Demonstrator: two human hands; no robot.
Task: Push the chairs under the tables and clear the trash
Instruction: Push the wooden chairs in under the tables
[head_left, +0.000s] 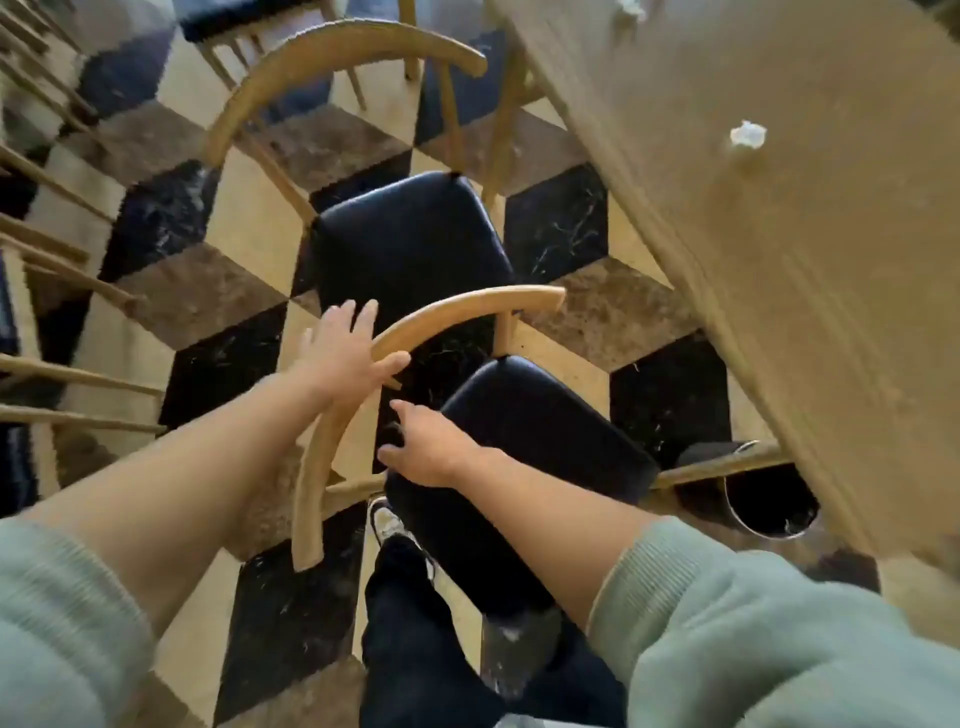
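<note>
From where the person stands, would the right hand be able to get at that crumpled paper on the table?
Probably yes: the right hand is free, and the tabletop around the crumpled paper is bare, though a lean forward looks needed.

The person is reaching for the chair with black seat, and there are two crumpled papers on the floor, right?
Not quite. The head view shows the two crumpled papers lying on the wooden table, not the floor. The rest holds: both hands, left hand and right hand, reach for the black-seated chair.
</note>
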